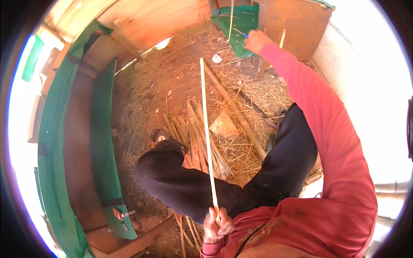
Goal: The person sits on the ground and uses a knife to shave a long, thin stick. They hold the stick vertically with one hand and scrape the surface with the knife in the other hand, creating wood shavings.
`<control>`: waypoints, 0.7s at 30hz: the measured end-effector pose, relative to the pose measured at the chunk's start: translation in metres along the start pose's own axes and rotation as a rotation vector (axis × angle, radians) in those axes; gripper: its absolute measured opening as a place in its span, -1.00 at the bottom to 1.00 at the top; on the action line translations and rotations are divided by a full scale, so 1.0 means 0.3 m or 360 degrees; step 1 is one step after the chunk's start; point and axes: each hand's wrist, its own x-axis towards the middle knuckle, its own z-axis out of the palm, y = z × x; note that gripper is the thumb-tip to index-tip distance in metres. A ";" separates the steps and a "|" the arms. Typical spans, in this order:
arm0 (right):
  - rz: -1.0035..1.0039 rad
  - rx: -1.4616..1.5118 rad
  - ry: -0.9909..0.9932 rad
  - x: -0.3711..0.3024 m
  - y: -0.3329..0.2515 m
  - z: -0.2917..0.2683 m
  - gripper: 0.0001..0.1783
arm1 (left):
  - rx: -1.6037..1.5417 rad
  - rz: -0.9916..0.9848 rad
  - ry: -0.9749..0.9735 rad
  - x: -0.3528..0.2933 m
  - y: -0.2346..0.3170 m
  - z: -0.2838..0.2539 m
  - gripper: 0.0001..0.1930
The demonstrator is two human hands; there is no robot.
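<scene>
My left hand, close to my body, is closed around the lower end of a long, pale bamboo strip. The strip stands up from the fist and reaches away over my legs. My right arm is stretched far forward to the right. At its end my right hand is closed on what looks like a blue-handled knife, its thin blade pointing left; the fingers hide most of the handle. Beside the blade, a thin pale strip hangs before a green sheet.
Split bamboo pieces lie heaped between my legs. A bamboo pole slants across the straw-covered ground. On the left runs a green-edged wooden bench, with a small orange and silver tool near its front end. A wooden box stands at the far right.
</scene>
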 end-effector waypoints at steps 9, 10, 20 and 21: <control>0.0040 0.1917 -0.0738 -0.236 -0.326 -0.241 -0.39 | 0.0420 0.0394 -0.0262 0.231 0.188 0.068 -0.49; -0.0076 0.2074 -0.0697 -0.259 -0.338 -0.252 -0.42 | 0.0403 0.0356 -0.0350 0.256 0.192 0.070 -0.49; -0.0343 0.2028 -0.0280 -0.294 -0.323 -0.275 -0.76 | 0.1093 0.0322 0.0034 0.334 0.122 0.092 -0.50; -0.0325 0.2055 -0.0277 -0.295 -0.325 -0.272 -0.76 | 0.1188 0.0334 0.0069 0.341 0.115 0.080 -0.51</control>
